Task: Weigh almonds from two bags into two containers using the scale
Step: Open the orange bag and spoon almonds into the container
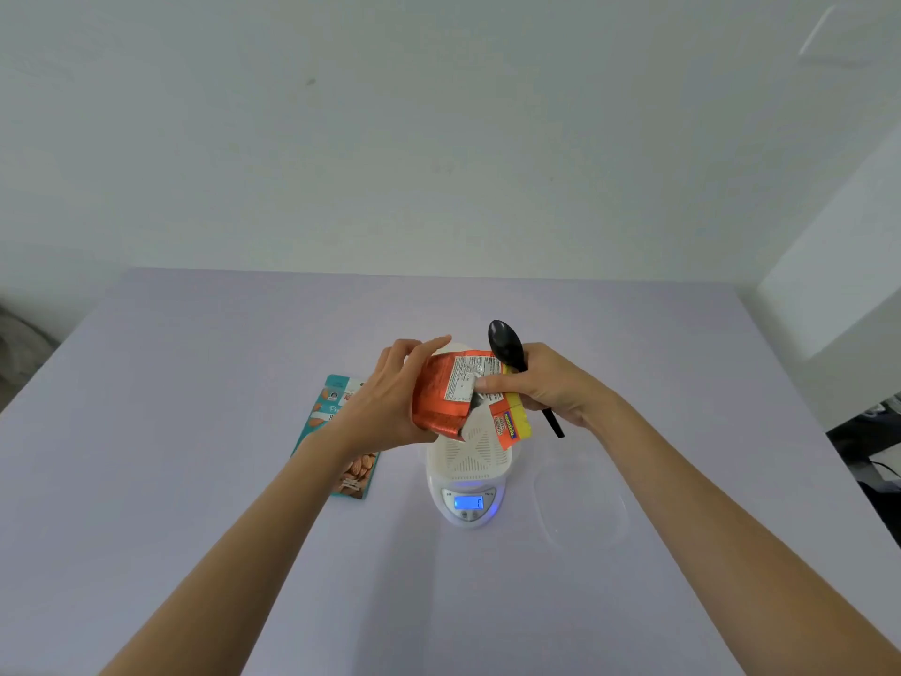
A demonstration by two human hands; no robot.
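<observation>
One lavender table (195, 480) is carrying everything, and two bare forearms are reaching in over it from the near edge; two bags are showing: a teal bag (358, 473) printed with almonds is lying flat on the table left of the scale, partly hidden under the left wrist, and an orange bag (439, 397) is being held in the air over the far part of the scale, tilted; one white scale (468, 509) is sitting at the middle of the table, its blue display glowing, the digits too small to read; two containers are in view: a white slotted one (468, 458) is resting on the scale, its near part showing only bare slotted floor while the orange bag is blocking its far part, and a clear one (580, 505) is standing on the table just right of the scale, faint, the table's colour showing through it; the left hand (390, 397) is gripping the orange bag round its side, fingers curled over its top; the right hand (546, 383) is pinching the bag's open edge between thumb and forefinger while clasping one black spoon (507, 344), bowl pointing away
</observation>
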